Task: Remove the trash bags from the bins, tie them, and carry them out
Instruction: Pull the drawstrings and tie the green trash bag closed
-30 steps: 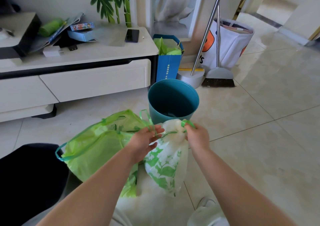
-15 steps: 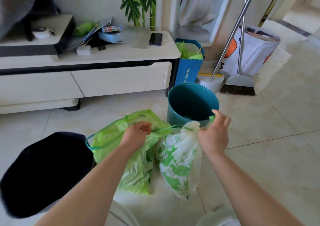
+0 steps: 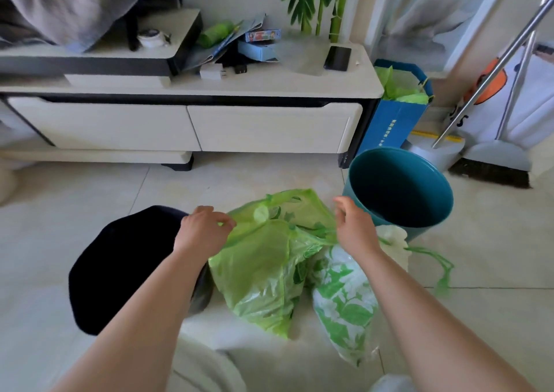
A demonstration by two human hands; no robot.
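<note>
A translucent green trash bag (image 3: 257, 271) lies slumped on the tiled floor in front of me. Against its right side rests a white trash bag with a green leaf print (image 3: 344, 301), its neck cinched and its green drawstring (image 3: 440, 268) trailing to the right. My left hand (image 3: 204, 229) pinches the green bag's upper left rim. My right hand (image 3: 355, 226) hovers over the spot where the two bags meet, fingers apart and holding nothing. The teal bin (image 3: 398, 181) stands just behind, with no bag in it. A dark round bin (image 3: 129, 265) sits under my left forearm.
A low white TV cabinet (image 3: 209, 127) runs along the back, with a phone (image 3: 338, 58) and clutter on top. Right of it stand a blue paper bag (image 3: 389, 124) holding green bags, a broom (image 3: 491, 169) and a white fabric basket (image 3: 530, 97).
Both hands have let go of the white bag's drawstring, and the bag now lies on the floor. My left hand moved to the green bag's rim. The view shifted left.
</note>
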